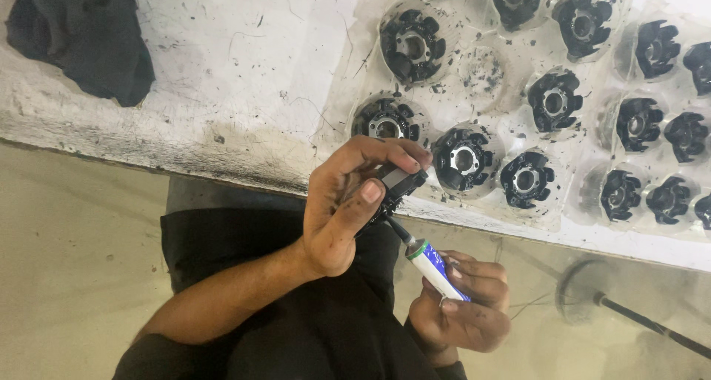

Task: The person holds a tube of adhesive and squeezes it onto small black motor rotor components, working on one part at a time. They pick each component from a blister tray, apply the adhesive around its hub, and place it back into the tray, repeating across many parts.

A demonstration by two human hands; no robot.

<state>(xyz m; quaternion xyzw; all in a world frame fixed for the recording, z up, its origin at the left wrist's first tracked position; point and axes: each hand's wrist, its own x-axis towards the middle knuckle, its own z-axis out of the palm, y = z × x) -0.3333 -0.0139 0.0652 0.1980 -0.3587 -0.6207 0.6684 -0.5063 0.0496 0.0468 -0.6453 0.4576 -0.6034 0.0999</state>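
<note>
At the far left a crumpled black cloth [78, 35] lies on the scuffed white workbench [222, 76], well apart from the work and out of the way of the hands. Moving right, the left hand [348, 206] hangs just off the bench's front edge, above the person's dark-clothed lap; its thumb and fingers are curled tight around a small dark grey metal part [400, 184], pinching it so that one face tilts down and to the right. That tilt seems meant to present the face to the slim black nozzle [400, 232] of the adhesive tube [435, 269], whose tip sits right against the underside of the part. The tube, white and blue with a green band at its neck, is gripped lower right by the right hand [463, 306], fingers wrapped closed about its body and angled up-left, a hold that would let it be squeezed while the tip is steered. Just beyond the left hand's fingertips, on the bench, a clear plastic blister tray [489, 72] spreads to the right edge, each round pocket seating a black toothed rotor-like component [463, 158] with a bright metal bore; one pocket near the middle looks empty, holding only dark specks. Below the tray's right end, a thin dark rod [652, 324] slants across the floor.
</note>
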